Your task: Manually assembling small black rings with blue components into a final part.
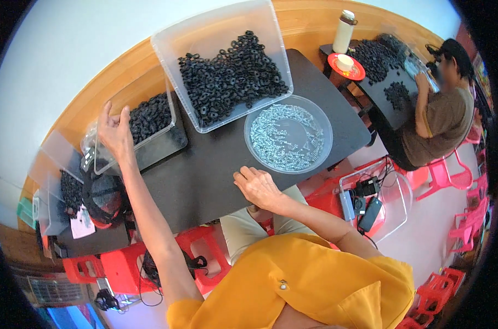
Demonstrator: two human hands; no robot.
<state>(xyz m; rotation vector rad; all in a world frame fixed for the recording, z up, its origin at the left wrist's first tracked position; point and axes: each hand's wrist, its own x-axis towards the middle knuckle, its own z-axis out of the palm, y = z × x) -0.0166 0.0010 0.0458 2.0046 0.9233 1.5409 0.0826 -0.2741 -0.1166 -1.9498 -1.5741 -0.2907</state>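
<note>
My left hand (115, 131) is raised over the left rim of a clear bin (175, 118) that holds small black parts (150, 116). Its thumb and forefinger stand apart, and nothing shows between them. At the near edge of the dark table (183, 192), my right hand (258, 187) has its fingers curled in; whatever they hold, if anything, is hidden. Just beyond it sits a round clear tub (329, 140) with many small silvery metal pieces (282, 156). A larger tilted clear bin (164, 38) behind the tub contains black ring-shaped parts (227, 77).
To the right, a person (443, 109) works at another dark table with black parts (378, 57), a bottle (344, 33) and a red plate (358, 71). A clear box (389, 222) with electronics is at my right. Dark headgear (103, 192) lies at left, near red stools (205, 257).
</note>
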